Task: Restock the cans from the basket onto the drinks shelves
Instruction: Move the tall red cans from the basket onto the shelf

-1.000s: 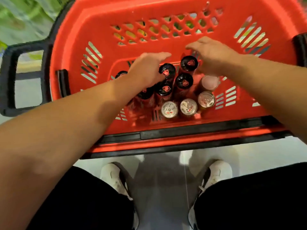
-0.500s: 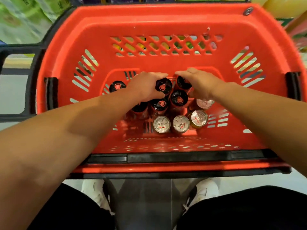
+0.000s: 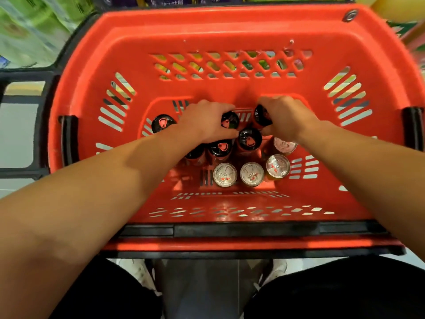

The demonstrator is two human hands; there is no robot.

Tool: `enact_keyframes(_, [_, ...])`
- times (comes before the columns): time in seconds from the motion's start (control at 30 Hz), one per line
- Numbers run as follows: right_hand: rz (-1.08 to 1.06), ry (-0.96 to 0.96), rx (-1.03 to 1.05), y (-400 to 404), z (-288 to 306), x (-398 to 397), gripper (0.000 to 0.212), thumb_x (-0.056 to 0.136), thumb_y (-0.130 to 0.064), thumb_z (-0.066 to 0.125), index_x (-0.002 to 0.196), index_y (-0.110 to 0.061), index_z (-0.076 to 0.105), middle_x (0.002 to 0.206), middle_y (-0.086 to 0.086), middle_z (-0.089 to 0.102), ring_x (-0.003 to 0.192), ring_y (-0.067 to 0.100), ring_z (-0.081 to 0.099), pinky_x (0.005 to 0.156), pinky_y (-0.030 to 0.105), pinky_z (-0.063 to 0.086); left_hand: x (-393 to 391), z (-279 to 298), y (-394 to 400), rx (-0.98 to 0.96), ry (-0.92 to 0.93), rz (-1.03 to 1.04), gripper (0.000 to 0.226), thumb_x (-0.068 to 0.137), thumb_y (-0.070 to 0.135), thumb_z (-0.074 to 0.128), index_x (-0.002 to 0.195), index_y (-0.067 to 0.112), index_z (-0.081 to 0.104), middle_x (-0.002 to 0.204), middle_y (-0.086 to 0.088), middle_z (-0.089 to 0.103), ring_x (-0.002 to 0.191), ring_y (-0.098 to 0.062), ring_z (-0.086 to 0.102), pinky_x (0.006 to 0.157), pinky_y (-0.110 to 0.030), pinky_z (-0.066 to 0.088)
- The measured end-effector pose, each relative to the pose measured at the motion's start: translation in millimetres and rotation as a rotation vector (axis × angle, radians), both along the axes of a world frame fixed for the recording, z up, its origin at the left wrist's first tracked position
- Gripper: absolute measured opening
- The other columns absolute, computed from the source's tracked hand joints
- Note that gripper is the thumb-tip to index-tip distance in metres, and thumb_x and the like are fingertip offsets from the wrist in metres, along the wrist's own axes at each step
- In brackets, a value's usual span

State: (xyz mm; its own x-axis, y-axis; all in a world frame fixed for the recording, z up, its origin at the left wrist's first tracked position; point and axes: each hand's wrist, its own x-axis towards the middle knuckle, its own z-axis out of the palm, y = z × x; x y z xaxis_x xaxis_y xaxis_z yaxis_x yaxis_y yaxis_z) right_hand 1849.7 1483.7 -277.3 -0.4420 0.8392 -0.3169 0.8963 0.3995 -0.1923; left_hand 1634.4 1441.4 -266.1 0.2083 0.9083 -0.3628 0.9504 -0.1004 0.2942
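Observation:
A red plastic basket [image 3: 230, 31] fills the view below me. Upright cans stand on its floor: several with black tops, such as one at the far left [image 3: 162, 122] and one in the middle [image 3: 249, 138], and a near row with silver tops [image 3: 225, 174]. My left hand [image 3: 204, 122] is wrapped around a black-topped can [image 3: 230, 119]. My right hand [image 3: 286, 118] is wrapped around another black-topped can [image 3: 261, 116] at the back right of the group. Both held cans tilt slightly.
Black handles [image 3: 67, 139] sit on the basket's sides, and a black frame [image 3: 23, 171] sticks out to the left. Green packs [image 3: 27, 26] and yellow goods [image 3: 400, 8] lie beyond the far rim. My white shoes [image 3: 142, 275] stand on the pale floor below.
Both hands have dropped into the basket and closed around a black-topped can each. The view has shifted so the basket sits lower and fuller in frame.

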Motion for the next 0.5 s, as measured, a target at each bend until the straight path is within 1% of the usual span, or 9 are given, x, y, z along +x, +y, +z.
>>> enact_keyframes(0.07, [-0.008,0.005,0.005,-0.6,-0.7,-0.2,0.054,0.068,-0.031,0.085,0.106,-0.023,0.046,0.09,0.006,0.065,0.077,0.03,0.066,0.064,0.041,0.057,5.4,4.9,0.7,-0.011,0.067,-0.025,0.081,0.076,0.064,0.067,0.146,0.035,0.039,0.14,-0.004,0.056,0.128,-0.032,0.049,0.1,-0.045,0.042])
enact_keyframes(0.17, [-0.034,0.033,-0.007,-0.4,-1.5,1.1,0.053,0.068,-0.034,0.086,0.102,-0.024,0.048,0.089,0.003,0.065,0.077,0.028,0.066,0.065,0.041,0.058,8.4,7.2,5.2,-0.057,0.073,-0.012,0.08,0.077,0.057,0.069,0.146,0.035,0.037,0.14,-0.005,0.055,0.127,-0.031,0.05,0.097,-0.045,0.044])
enact_keyframes(0.23, [-0.058,0.059,-0.015,-0.3,-1.6,2.8,0.054,0.067,-0.035,0.086,0.103,-0.024,0.048,0.089,0.003,0.065,0.078,0.029,0.065,0.066,0.042,0.057,11.5,7.2,5.2,-0.048,0.083,-0.011,0.076,0.08,0.052,0.068,0.146,0.032,0.038,0.132,-0.006,0.06,0.123,-0.031,0.052,0.093,-0.044,0.045])
enact_keyframes(0.3, [-0.075,0.065,-0.013,-0.1,-0.6,1.5,0.058,0.067,-0.036,0.086,0.109,-0.022,0.049,0.092,0.004,0.065,0.082,0.029,0.065,0.068,0.041,0.056,15.3,7.7,2.6,0.005,0.091,-0.004,0.07,0.083,0.048,0.066,0.144,0.028,0.039,0.119,-0.008,0.065,0.115,-0.031,0.057,0.088,-0.041,0.045])
enact_keyframes(0.37, [-0.092,0.067,-0.041,-0.2,-0.4,-0.2,0.06,0.069,-0.034,0.086,0.112,-0.017,0.048,0.096,0.006,0.063,0.083,0.028,0.062,0.069,0.039,0.054,17.9,6.2,-0.6,0.033,0.068,0.016,0.064,0.084,0.045,0.065,0.139,0.023,0.043,0.109,-0.008,0.068,0.107,-0.032,0.06,0.085,-0.04,0.046])
enact_keyframes(0.43, [-0.129,0.084,-0.085,-2.3,-0.6,-0.5,0.061,0.071,-0.032,0.085,0.115,-0.014,0.046,0.098,0.009,0.063,0.084,0.027,0.06,0.068,0.037,0.051,16.9,6.6,-1.7,0.043,0.025,0.047,0.061,0.081,0.044,0.067,0.135,0.021,0.047,0.108,-0.01,0.068,0.103,-0.033,0.062,0.085,-0.041,0.051])
enact_keyframes(0.5, [-0.17,0.128,-0.127,-5.2,1.5,1.3,0.065,0.072,-0.033,0.084,0.121,-0.014,0.045,0.103,0.011,0.064,0.091,0.03,0.061,0.073,0.038,0.051,11.0,14.0,-2.9,0.072,-0.063,0.108,0.064,0.079,0.043,0.068,0.137,0.023,0.049,0.11,-0.01,0.069,0.103,-0.034,0.063,0.088,-0.043,0.052])
